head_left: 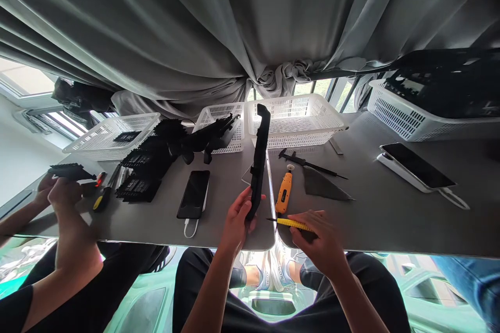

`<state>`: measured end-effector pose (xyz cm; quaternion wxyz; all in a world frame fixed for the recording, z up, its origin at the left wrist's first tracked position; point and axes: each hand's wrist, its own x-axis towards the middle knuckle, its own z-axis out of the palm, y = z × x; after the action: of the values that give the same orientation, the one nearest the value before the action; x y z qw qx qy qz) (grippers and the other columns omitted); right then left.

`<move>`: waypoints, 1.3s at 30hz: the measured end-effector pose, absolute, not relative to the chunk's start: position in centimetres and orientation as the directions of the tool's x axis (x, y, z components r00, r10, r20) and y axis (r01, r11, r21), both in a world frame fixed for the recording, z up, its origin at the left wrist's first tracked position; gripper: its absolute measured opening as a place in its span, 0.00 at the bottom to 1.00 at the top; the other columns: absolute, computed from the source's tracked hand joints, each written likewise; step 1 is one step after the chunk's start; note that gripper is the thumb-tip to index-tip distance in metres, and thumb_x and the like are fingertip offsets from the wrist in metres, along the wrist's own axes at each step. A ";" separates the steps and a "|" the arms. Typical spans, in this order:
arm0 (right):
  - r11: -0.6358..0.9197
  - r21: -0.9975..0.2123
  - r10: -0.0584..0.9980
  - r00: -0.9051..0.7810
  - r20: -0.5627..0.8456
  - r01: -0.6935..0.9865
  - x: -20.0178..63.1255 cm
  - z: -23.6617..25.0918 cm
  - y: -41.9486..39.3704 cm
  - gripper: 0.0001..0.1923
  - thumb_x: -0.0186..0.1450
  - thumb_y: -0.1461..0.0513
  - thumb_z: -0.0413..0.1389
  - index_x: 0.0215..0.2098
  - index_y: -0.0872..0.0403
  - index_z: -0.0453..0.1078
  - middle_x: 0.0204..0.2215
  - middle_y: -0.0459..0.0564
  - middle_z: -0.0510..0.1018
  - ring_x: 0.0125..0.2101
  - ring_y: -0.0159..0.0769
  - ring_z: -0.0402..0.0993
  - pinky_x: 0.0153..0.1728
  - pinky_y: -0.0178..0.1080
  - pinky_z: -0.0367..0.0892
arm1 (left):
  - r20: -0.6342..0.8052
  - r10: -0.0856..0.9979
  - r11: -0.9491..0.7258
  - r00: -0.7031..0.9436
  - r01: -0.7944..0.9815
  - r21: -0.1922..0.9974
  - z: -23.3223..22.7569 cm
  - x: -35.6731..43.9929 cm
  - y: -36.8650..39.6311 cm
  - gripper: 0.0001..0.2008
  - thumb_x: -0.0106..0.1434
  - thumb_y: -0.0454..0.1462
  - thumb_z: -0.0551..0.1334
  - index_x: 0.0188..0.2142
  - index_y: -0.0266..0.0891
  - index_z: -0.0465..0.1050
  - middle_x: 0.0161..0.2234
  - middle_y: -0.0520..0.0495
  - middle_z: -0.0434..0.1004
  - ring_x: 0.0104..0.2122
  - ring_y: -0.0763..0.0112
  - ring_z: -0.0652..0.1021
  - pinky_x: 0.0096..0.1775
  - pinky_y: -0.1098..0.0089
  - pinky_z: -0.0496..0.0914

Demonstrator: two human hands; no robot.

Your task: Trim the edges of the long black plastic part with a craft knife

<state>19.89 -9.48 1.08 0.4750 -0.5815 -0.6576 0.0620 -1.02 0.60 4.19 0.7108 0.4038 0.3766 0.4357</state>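
Note:
My left hand (237, 220) grips the near end of a long black plastic part (260, 158) and holds it upright on edge over the grey table (375, 213). A yellow utility knife (291, 223) sits in my right hand (320, 239), its tip pointing left toward the lower end of the black part. An orange handheld tool (284, 191) lies on the table just beyond the knife. A black phone (194, 193) with a white cable lies to the left of my left hand.
White baskets (300, 117) stand along the back, one (113, 135) at left, another (406, 114) at right. Black parts (148, 166) are piled left of centre. A co-worker's hands (58, 192) hold a black part at far left. A second phone (417, 166) and a grey sheet (324, 187) lie to the right.

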 end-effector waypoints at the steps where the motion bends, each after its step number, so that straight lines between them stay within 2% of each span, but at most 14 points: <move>1: 0.304 -0.636 0.825 0.137 0.548 0.709 19.9 1.1 -9.5 0.07 0.72 0.60 0.62 0.47 0.48 0.81 0.37 0.47 0.88 0.32 0.41 0.82 0.38 0.46 0.69 | -0.182 0.924 0.292 0.337 -0.314 0.903 4.2 -1.0 0.6 0.35 0.65 0.51 0.73 0.68 0.40 0.75 0.55 0.31 0.85 0.17 0.83 0.65 0.19 0.73 0.54; 5: 0.265 -0.640 0.813 0.189 0.550 0.721 19.9 1.2 -9.5 0.08 0.73 0.58 0.60 0.47 0.49 0.81 0.37 0.48 0.88 0.32 0.42 0.81 0.35 0.45 0.69 | -0.163 0.927 0.274 0.338 -0.315 0.909 4.3 -1.0 0.6 0.35 0.65 0.51 0.73 0.68 0.41 0.75 0.54 0.32 0.85 0.17 0.84 0.64 0.19 0.73 0.53; 11: 0.300 -0.630 0.819 0.145 0.555 0.717 19.9 1.4 -9.5 0.07 0.73 0.59 0.60 0.46 0.49 0.81 0.36 0.47 0.88 0.32 0.41 0.81 0.36 0.45 0.70 | -0.172 0.927 0.277 0.334 -0.301 0.912 4.3 -0.9 0.6 0.35 0.66 0.51 0.72 0.68 0.40 0.75 0.56 0.31 0.84 0.17 0.83 0.65 0.19 0.73 0.54; 28: 0.232 -0.661 0.837 0.199 0.509 0.714 20.0 0.6 -9.3 0.11 0.75 0.54 0.59 0.48 0.49 0.82 0.40 0.51 0.89 0.36 0.44 0.84 0.37 0.46 0.73 | -0.171 0.922 0.282 0.348 -0.299 0.912 4.0 -0.9 0.6 0.36 0.66 0.51 0.72 0.68 0.40 0.74 0.56 0.31 0.84 0.18 0.82 0.66 0.19 0.72 0.55; 39: 0.242 -0.664 0.819 0.217 0.531 0.707 19.9 0.8 -9.3 0.12 0.75 0.54 0.59 0.48 0.49 0.82 0.40 0.51 0.89 0.35 0.44 0.84 0.37 0.46 0.74 | -0.151 0.921 0.271 0.359 -0.309 0.912 3.7 -1.0 0.7 0.37 0.66 0.52 0.73 0.69 0.40 0.73 0.56 0.31 0.84 0.18 0.81 0.68 0.19 0.72 0.56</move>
<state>19.93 -9.33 0.76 0.4830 -0.6127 -0.6228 0.0580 -0.95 0.73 3.70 0.7092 0.4204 0.3638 0.4336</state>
